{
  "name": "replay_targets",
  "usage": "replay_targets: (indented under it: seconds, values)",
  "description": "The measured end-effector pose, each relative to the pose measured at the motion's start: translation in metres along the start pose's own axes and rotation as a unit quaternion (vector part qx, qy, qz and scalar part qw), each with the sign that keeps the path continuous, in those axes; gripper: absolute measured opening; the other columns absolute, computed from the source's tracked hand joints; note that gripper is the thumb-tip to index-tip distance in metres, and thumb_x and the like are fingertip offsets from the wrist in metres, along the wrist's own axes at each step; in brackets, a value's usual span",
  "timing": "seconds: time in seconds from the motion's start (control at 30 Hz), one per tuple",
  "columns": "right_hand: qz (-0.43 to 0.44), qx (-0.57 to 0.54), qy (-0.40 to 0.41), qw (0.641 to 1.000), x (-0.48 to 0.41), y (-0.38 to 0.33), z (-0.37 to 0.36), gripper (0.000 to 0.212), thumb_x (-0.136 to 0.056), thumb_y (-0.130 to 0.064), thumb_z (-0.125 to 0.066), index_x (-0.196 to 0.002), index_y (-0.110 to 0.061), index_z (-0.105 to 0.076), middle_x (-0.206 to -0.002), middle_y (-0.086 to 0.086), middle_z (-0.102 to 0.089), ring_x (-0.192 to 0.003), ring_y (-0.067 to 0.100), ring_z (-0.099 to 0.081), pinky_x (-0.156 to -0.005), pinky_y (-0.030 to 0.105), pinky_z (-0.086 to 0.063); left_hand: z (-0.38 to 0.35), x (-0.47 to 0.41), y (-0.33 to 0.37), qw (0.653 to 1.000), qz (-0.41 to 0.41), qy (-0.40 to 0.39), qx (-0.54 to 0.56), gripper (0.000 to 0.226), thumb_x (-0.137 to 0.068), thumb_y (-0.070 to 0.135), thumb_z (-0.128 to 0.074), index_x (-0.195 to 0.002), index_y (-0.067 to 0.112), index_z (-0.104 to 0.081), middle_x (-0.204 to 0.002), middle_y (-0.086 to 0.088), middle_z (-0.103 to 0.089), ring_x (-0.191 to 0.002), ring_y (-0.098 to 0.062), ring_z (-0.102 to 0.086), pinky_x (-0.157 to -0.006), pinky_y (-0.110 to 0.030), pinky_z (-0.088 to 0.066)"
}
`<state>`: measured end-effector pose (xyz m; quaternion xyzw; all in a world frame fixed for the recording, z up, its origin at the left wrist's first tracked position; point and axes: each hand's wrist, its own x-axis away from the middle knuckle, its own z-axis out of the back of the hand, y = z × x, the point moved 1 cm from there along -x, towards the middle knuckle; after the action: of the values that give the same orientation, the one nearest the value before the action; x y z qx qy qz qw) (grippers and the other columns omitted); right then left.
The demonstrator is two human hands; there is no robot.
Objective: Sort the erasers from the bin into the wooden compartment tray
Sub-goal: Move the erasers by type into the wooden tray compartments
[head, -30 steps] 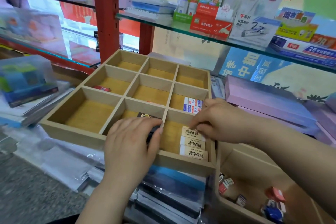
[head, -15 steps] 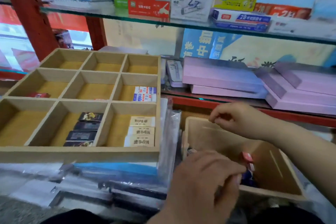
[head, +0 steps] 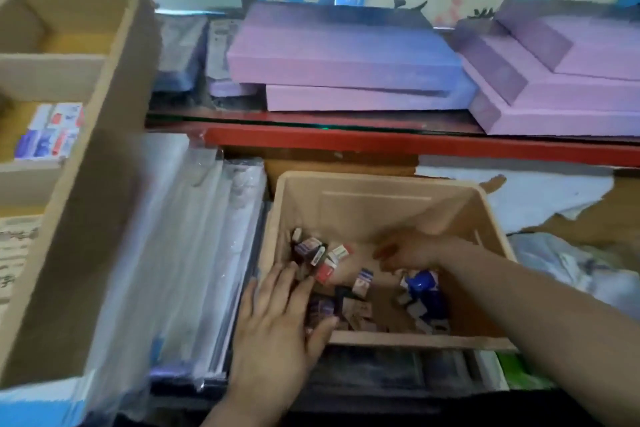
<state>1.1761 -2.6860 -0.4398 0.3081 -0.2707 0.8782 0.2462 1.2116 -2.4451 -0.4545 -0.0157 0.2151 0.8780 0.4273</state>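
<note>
The small paper-sleeved erasers (head: 325,263), in red, white, blue and dark wrappers, lie in a loose heap on the floor of the beige plastic bin (head: 381,178), most of them along its left wall and near edge, with a blue rounded item (head: 424,284) among them towards the right. The left hand (head: 277,322) lies across the bin's near left corner, fingers straight and spread flat, the fingertips reaching in beside the heap. The right hand (head: 408,250) is inside the bin near its middle, pointing left; it is blurred, so I cannot tell whether its fingers pinch anything. To the left of the bin, past a stack of clear plastic-wrapped packs (head: 194,236), stands the light wooden compartment tray (head: 104,184). One of its right-hand compartments holds blue, white and red erasers (head: 48,130) laid flat, and cream-labelled erasers (head: 17,253) show in the nearer compartment at the left edge of the view. Behind the bin runs a red shelf rail (head: 415,146), and on the shelf above it lie stacked flat purple boxes (head: 346,55).
</note>
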Motion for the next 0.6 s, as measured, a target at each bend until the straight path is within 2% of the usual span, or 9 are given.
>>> replay_targets:
  seconds: [0.07, 0.13, 0.2, 0.27, 0.37, 0.43, 0.5, 0.6]
  values:
    - [-0.004, 0.01, -0.024, 1.0, -0.023, 0.008, -0.009, 0.038, -0.087, -0.024, -0.056, -0.124, -0.02, -0.051, -0.125, 0.001, -0.051, -0.108, 0.016, -0.05, -0.091, 0.025, -0.04, -0.002, -0.002, 0.002, 1.0, 0.005, 0.005, -0.002, 0.076, -0.091, 0.06, -0.011, -0.101, 0.013, -0.07, -0.112, -0.011, -0.066, -0.113, -0.021, -0.042, -0.094, -0.039, -0.028]
    - [0.011, 0.039, -0.034, 0.999, -0.042, 0.015, -0.023, 0.041, -0.087, -0.029, -0.056, -0.125, -0.016, -0.049, -0.128, 0.004, -0.049, -0.112, 0.019, -0.049, -0.093, 0.025, -0.038, -0.006, -0.004, 0.002, 1.0, 0.004, 0.013, -0.005, 0.077, -0.092, 0.059, -0.011, -0.095, 0.011, -0.072, -0.109, -0.012, -0.067, -0.112, -0.022, -0.043, -0.091, -0.038, -0.03]
    - [0.031, 0.088, -0.018, 0.995, -0.059, 0.019, -0.034, 0.043, -0.087, -0.036, -0.054, -0.125, -0.016, -0.05, -0.133, 0.005, -0.048, -0.119, 0.019, -0.046, -0.095, 0.022, -0.033, -0.009, -0.003, 0.0, 1.0, -0.001, 0.025, -0.018, 0.076, -0.092, 0.058, -0.012, -0.095, 0.011, -0.072, -0.108, -0.011, -0.068, -0.112, -0.022, -0.043, -0.09, -0.04, -0.032]
    - [0.046, 0.091, 0.004, 0.995, -0.069, 0.016, -0.041, 0.044, -0.087, -0.035, -0.054, -0.126, -0.014, -0.05, -0.134, 0.004, -0.047, -0.121, 0.018, -0.045, -0.093, 0.02, -0.032, -0.011, -0.003, -0.001, 0.999, -0.003, 0.025, -0.03, 0.075, -0.092, 0.058, -0.013, -0.097, 0.011, -0.071, -0.11, -0.009, -0.067, -0.114, -0.022, -0.043, -0.09, -0.041, -0.032]
    - [0.136, 0.057, -0.021, 0.989, -0.078, 0.004, -0.051, 0.035, -0.086, -0.019, -0.058, -0.12, -0.009, -0.057, -0.125, 0.009, -0.056, -0.112, 0.015, -0.052, -0.072, 0.007, -0.03, -0.013, -0.002, -0.001, 0.998, -0.008, 0.034, -0.043, 0.072, -0.092, 0.057, -0.016, -0.097, 0.012, -0.072, -0.108, -0.007, -0.068, -0.113, -0.02, -0.044, -0.089, -0.039, -0.033]
    - [0.182, 0.065, -0.02, 0.981, -0.078, -0.003, -0.057, 0.033, -0.083, -0.018, -0.059, -0.117, -0.015, -0.06, -0.116, 0.003, -0.061, -0.098, 0.007, -0.053, -0.064, 0.005, -0.028, -0.014, -0.003, -0.001, 0.998, -0.014, 0.048, -0.048, 0.069, -0.093, 0.056, -0.019, -0.095, 0.012, -0.072, -0.105, -0.007, -0.069, -0.112, -0.02, -0.045, -0.088, -0.038, -0.033]
    - [0.208, 0.059, -0.007, 0.976, -0.079, -0.007, -0.062, 0.036, -0.081, -0.023, -0.064, -0.116, -0.015, -0.059, -0.113, 0.002, -0.061, -0.093, 0.007, -0.05, -0.067, 0.008, -0.029, -0.014, -0.003, -0.001, 0.996, -0.016, 0.062, -0.056, 0.068, -0.093, 0.055, -0.02, -0.093, 0.012, -0.073, -0.104, -0.007, -0.07, -0.11, -0.019, -0.046, -0.087, -0.038, -0.033]
    - [0.209, 0.041, -0.021, 0.977, -0.078, -0.01, -0.07, 0.049, -0.077, -0.028, -0.069, -0.122, -0.013, -0.054, -0.121, 0.005, -0.057, -0.104, 0.013, -0.05, -0.088, 0.022, -0.039, -0.016, -0.002, -0.001, 0.996, -0.018, 0.068, -0.061, 0.066, -0.093, 0.054, -0.022, -0.094, 0.012, -0.072, -0.105, -0.007, -0.069, -0.111, -0.019, -0.047, -0.087, -0.039, -0.034]
